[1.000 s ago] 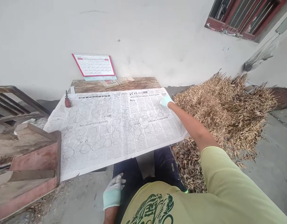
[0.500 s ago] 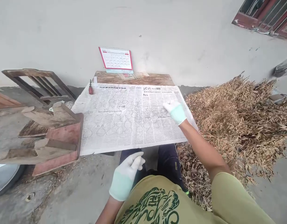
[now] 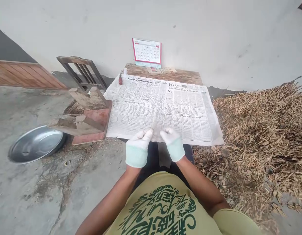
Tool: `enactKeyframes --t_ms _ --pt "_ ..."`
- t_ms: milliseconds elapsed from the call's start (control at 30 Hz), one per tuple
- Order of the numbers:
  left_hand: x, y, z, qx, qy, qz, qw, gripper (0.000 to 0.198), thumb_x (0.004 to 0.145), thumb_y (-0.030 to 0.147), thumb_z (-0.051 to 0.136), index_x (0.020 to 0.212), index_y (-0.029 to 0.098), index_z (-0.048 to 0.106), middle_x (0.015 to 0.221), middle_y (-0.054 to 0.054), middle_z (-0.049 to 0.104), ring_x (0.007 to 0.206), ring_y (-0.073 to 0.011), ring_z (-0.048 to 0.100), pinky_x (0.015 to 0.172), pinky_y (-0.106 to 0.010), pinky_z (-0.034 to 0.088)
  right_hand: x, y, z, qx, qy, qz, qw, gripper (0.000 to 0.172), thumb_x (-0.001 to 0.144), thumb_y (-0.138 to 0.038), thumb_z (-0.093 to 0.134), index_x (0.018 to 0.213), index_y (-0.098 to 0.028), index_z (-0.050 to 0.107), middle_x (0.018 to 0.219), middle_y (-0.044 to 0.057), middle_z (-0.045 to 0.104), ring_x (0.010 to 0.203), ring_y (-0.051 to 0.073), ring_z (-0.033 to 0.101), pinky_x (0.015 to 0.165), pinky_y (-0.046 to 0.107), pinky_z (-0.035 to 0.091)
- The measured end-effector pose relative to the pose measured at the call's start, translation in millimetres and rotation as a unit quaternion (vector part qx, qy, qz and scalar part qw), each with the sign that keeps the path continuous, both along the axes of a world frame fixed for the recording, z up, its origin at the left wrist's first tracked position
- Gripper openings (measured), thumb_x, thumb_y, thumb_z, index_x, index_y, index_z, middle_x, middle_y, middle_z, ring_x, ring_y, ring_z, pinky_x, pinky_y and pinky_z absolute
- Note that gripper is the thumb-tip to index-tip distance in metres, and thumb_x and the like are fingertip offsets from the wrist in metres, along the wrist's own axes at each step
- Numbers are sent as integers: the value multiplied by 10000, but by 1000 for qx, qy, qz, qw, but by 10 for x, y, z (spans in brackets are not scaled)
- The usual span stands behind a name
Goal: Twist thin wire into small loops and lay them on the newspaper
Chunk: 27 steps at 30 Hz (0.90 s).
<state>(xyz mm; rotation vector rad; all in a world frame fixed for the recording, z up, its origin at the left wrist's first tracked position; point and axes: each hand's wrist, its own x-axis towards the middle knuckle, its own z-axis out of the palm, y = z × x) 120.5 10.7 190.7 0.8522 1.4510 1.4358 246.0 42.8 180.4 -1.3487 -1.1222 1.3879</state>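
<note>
Sheets of newspaper [image 3: 195, 130] cover most of a wooden table, and many thin dark circles show across the print; whether they are drawn or laid on is unclear. My left hand [image 3: 140, 140], in a white glove with a mint cuff, is at the paper's near edge with thumb and fingers pinched. Facing it, slightly apart, my right hand [image 3: 171, 138] wears a matching glove and has its fingers curled together. Anything held between the fingertips is too small to make out. At the far left corner of the paper lies a red-handled screwdriver [image 3: 120, 79].
A desk calendar [image 3: 148, 52] stands at the back of the wooden table [image 3: 187, 75]. To the left are a wooden chair [image 3: 78, 62], an overturned wooden stool [image 3: 92, 116] and a metal basin [image 3: 38, 145]. Dry plant stalks [image 3: 259, 130] are heaped on the right.
My right hand has come back from over the newspaper to its near edge. My left hand has risen from my lap to meet it. The view has turned left.
</note>
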Motion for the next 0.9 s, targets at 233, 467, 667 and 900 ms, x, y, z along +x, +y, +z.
enactKeyframes --t_ms 233,467,667,900 --pt "-227 83 -68 -10 9 -162 987 403 817 527 754 624 178 694 673 -47 710 695 -170 650 796 -305 520 217 -17 29 71 -122 75 987 149 860 -310 633 904 -225 747 906 11 767 852 174 723 815 310 551" --pt "-225 71 -136 -65 -120 -171 976 503 598 564 923 833 148 762 699 -48 742 609 -154 639 692 -303 529 157 -127 25 71 -88 36 993 248 887 -305 597 667 -227 681 639 -29 672 625 133 654 671 257 519" --pt "-145 -55 -190 -48 -55 -98 992 387 692 430 873 940 142 798 766 -37 759 668 -143 647 717 -277 530 113 -180 -48 82 -82 10 993 211 891 -336 605 763 -231 736 640 -31 676 624 138 656 662 250 524" --pt "-151 -33 -254 -40 10 -103 994 298 768 376 764 967 161 825 700 -7 719 640 -131 595 675 -250 499 98 -210 -77 85 -116 45 989 235 916 -320 571 762 -243 730 673 -21 690 670 153 669 700 268 527"
